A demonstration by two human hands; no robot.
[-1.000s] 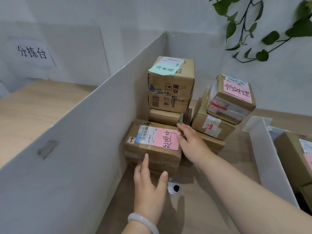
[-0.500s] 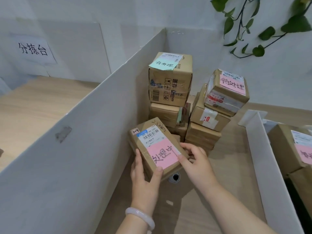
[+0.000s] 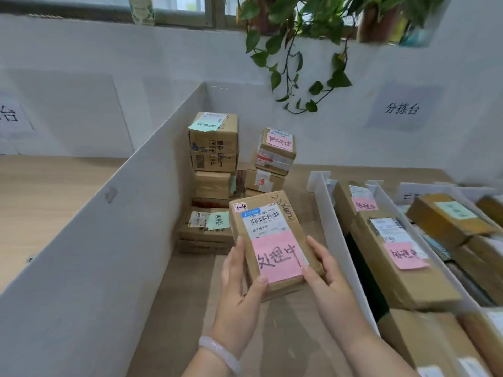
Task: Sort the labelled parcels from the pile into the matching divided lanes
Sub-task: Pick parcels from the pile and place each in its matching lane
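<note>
**Parcel held above the sorting surface**

Faced a tall white divider (image 3: 130, 213) along the left of a wooden surface (image 3: 190, 322). Saw the pile of parcels (image 3: 215, 170) stacked in the far corner and, to the right, divided lanes (image 3: 340, 240) filled with boxes. Held one brown parcel (image 3: 272, 235), pink note on top, above the surface near the pile. Clamped the left grip (image 3: 236, 289) on its left edge and the right grip (image 3: 329, 281) on its right. Wore a pale bracelet (image 3: 217, 352) on the left wrist.

Single head-worn view, forward and down, close above the parcel lanes (image 3: 351, 240).
</note>
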